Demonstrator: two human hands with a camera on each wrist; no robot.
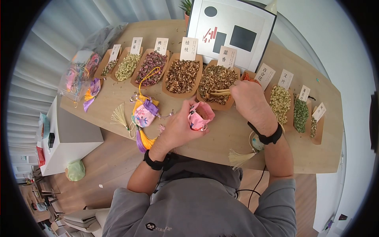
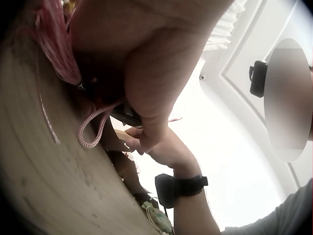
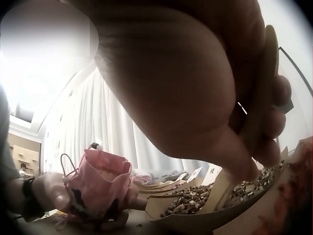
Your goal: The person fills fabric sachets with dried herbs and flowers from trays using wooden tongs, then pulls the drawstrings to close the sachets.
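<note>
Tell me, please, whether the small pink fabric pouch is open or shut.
Open: the small pink fabric pouch in the left hand has its mouth spread, its inside visible from above.

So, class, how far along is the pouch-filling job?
Done: brown bits seem to show inside the pink pouch, so filling looks started. In hand: the left hand holds that pouch; the right hand has wooden tongs at the dried herbs. Left: probably more filling, then closing its open mouth. Whether the purple and yellow pouch is filled, I can't tell.
</note>
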